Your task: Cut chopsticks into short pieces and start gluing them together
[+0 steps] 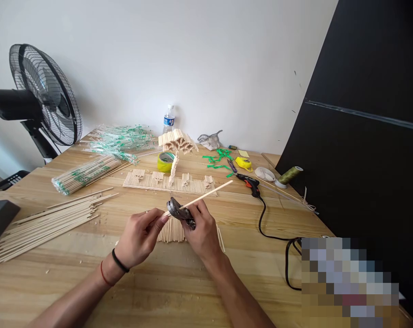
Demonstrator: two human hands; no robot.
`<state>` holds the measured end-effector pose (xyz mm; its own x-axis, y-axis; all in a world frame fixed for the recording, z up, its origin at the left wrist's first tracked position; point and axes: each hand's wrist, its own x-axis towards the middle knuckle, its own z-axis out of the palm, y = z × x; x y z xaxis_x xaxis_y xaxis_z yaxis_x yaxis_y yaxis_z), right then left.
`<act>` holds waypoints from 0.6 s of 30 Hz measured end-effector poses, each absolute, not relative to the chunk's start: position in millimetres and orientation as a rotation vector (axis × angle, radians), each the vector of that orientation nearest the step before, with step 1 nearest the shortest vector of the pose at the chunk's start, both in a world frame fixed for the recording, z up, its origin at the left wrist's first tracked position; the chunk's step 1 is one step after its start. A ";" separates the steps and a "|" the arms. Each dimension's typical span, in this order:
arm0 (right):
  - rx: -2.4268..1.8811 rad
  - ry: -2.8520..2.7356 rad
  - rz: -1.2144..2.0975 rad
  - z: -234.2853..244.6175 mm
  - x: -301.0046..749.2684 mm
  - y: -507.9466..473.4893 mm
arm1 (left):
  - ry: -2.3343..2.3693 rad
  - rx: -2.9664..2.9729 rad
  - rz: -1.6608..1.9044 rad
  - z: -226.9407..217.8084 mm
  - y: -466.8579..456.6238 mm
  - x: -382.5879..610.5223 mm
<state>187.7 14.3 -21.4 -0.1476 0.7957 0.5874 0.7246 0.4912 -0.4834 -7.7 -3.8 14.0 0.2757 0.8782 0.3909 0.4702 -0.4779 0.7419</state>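
Fingers (pixel 153 214) of our left hand (pixel 135 239) pinch a stick (pixel 211 193); our right hand (pixel 203 232) grips pliers (pixel 174 207). Chips (pixel 47 271) dot our wooden table (pixel 152 296), white wall (pixel 193 59) behind, fan (pixel 45 98) at left.

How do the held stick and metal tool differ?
The stick is pale, the metal tool dark grey. The stick is straight and slender, the tool chunky and curved-headed. The left hand pinches the stick; the right hand grips the tool. Both are held above the table.
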 end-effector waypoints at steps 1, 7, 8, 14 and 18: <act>-1.276 -1.900 0.106 -21.4 187.1 14.1 | 1.217 2.058 1.100 13.9 -3.5 -7.6; -1.333 -1.895 0.081 -21.1 184.3 13.1 | 1.255 2.036 1.109 11.8 -2.4 -6.6; -1.329 -1.893 0.083 -21.1 184.1 13.0 | 1.254 2.036 1.113 11.8 -2.6 -6.5; -1.280 -1.895 0.076 -22.4 186.5 14.8 | 1.240 2.057 1.120 13.6 -6.2 -4.5; -1.307 -1.888 0.032 -23.3 187.6 15.7 | 1.266 2.040 1.111 12.5 -6.1 -2.8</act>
